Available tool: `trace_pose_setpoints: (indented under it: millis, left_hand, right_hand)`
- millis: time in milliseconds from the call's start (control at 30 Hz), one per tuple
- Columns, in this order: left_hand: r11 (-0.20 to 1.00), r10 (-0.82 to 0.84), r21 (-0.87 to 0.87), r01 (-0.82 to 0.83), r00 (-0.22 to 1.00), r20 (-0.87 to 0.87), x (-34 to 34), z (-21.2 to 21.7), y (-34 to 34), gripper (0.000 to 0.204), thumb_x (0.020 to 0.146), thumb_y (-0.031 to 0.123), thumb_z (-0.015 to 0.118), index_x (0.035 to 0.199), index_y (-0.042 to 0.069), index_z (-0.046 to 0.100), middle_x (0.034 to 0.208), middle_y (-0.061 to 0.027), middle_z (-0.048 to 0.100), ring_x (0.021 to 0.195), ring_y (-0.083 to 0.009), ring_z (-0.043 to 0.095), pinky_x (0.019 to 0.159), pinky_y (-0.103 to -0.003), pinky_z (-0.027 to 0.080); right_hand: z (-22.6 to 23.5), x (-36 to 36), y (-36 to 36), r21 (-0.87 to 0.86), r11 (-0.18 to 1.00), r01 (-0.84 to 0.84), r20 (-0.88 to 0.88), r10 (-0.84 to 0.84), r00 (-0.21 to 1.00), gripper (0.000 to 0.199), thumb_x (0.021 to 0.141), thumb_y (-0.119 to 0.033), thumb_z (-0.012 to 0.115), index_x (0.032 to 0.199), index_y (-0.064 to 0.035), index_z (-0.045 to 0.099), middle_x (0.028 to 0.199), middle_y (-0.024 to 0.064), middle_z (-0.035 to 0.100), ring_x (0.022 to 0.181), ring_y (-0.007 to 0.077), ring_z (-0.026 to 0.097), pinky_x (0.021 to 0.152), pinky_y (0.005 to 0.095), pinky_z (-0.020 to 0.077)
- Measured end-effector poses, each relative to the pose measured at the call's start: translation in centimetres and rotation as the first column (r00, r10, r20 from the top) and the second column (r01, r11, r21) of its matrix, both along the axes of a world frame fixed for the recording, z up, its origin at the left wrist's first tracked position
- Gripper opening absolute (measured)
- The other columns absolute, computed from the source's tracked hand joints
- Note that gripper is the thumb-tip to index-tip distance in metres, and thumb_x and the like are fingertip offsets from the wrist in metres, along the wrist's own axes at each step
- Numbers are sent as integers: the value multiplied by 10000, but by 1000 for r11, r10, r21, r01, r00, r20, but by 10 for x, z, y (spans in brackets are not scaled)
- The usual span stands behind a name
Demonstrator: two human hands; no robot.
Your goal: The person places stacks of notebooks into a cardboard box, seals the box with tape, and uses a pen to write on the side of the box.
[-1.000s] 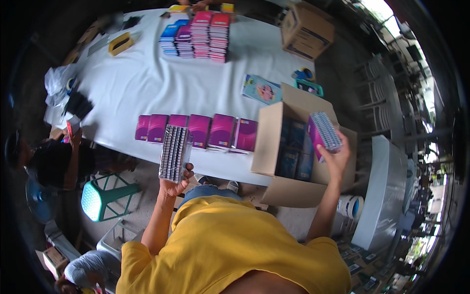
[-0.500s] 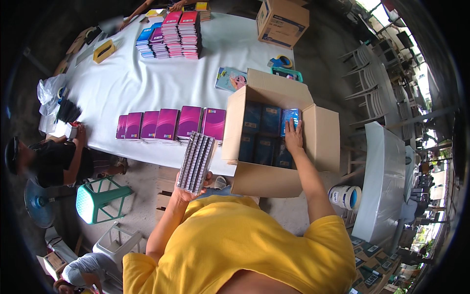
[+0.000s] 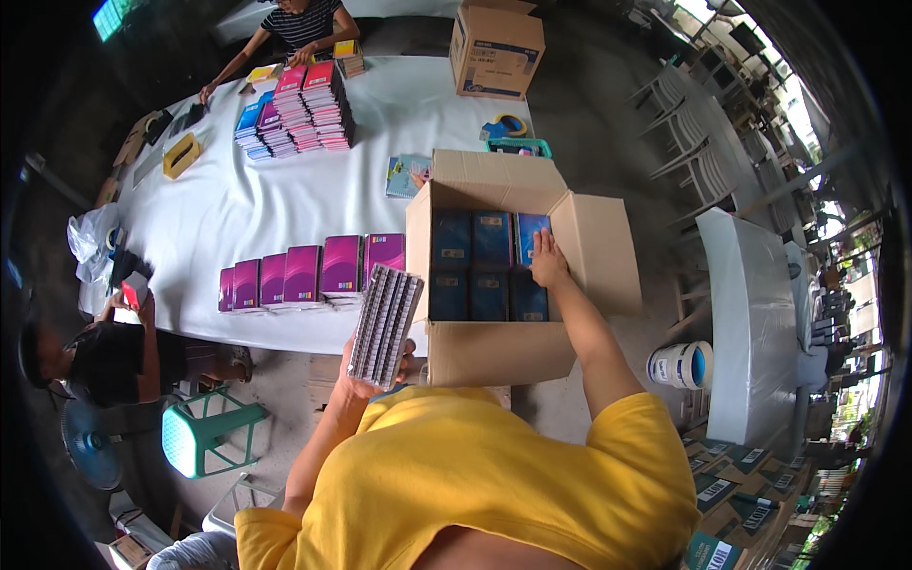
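Note:
My left hand [image 3: 354, 387] is closed around a bundle of spiral notebooks [image 3: 385, 326], held tilted with the rows of wire binding facing up. It hangs in front of the table edge, left of an open cardboard box [image 3: 501, 353]. Inside that box, blue notebooks [image 3: 491, 239] fill two rows of stacks. My right hand [image 3: 548, 262] reaches in and lies flat, fingers stretched, on the far-right blue notebook [image 3: 529, 231], which looks brighter than the others. A row of purple notebook stacks [image 3: 304, 273] stands on the table just beyond my left hand.
Tall stacks of red and pink notebooks [image 3: 309, 109] stand on the white-covered table [image 3: 218, 204]. A closed carton [image 3: 497, 55] is at the far right corner. One person [image 3: 304, 27] works across the table, another [image 3: 123, 356] at the left. A white bucket [image 3: 679, 366] stands right of me.
The view has shifted, showing more of the far side. My right hand stays on the blue notebook and my left still holds the bundle. The person at left now raises a red-and-white item.

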State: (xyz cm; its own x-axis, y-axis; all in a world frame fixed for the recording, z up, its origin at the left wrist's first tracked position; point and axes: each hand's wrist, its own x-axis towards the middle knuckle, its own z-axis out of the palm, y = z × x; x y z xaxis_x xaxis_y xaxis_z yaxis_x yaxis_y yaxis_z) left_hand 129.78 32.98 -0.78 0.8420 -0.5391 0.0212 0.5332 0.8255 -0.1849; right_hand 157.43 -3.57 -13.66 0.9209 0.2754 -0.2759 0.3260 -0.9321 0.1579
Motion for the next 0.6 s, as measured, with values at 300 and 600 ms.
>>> trace_pose_setpoints:
  millis: [300, 600]
  left_hand:
    - [981, -137, -129, 145, 989, 62, 29, 1, -14, 599, 962, 466, 445, 1338, 0, 453, 1183, -230, 527, 1017, -325, 572, 836, -499, 560]
    - [-408, -503, 717, -565, 795, 340, 57, 67, -11, 414, 927, 383, 617, 1263, 143, 616, 1264, -176, 448, 987, -227, 595, 931, -370, 469]
  right_hand:
    - [132, -117, 102, 909, 35, 416, -417, 97, 904, 730, 867, -466, 671, 1394, -17, 443, 1089, 123, 667, 1043, 163, 601, 915, 317, 457]
    - [194, -183, 127, 697, -540, 472, -403, 250, 880, 847, 744, -174, 789, 1440, -63, 322, 1118, 84, 601, 964, 172, 614, 857, 310, 516]
